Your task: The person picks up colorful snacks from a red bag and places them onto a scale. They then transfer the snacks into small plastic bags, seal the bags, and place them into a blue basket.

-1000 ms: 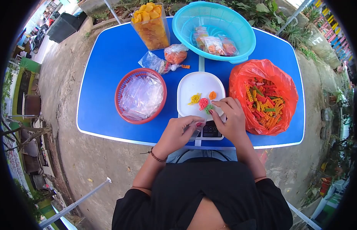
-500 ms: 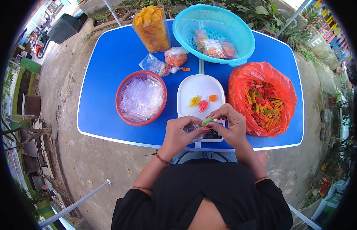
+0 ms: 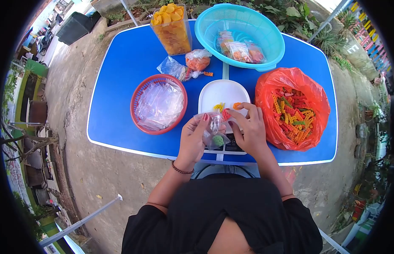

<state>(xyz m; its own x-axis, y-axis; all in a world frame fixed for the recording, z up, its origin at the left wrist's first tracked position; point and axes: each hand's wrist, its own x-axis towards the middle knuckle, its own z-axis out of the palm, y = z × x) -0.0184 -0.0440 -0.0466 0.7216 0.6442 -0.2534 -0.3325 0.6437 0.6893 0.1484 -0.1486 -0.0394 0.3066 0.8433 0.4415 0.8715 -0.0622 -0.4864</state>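
Note:
My left hand (image 3: 194, 137) pinches a small clear plastic bag (image 3: 213, 129) over the front of the white kitchen scale (image 3: 209, 93). Inside the bag lies a green cracker (image 3: 218, 140). My right hand (image 3: 250, 129) is over the scale's right side, thumb and index finger apart; the index fingertip is at a pink cracker (image 3: 226, 114) beside the bag. Whether it touches the cracker is hard to tell. A yellow cracker (image 3: 219, 106) and an orange cracker (image 3: 237, 105) also lie on the scale's plate, the orange one partly behind my right fingers.
On the blue table (image 3: 116, 72) are a red basket (image 3: 133, 108) of clear bags, a red plastic bag (image 3: 317, 106) of colourful crackers, a turquoise basket (image 3: 269, 38) with filled packets, a clear container of yellow chips (image 3: 171, 31), and a tied bag of orange pieces (image 3: 197, 62).
The green cracker has gone from between my fingers into the clear bag. My right hand has moved forward to the pink cracker, while my left hand has raised the bag.

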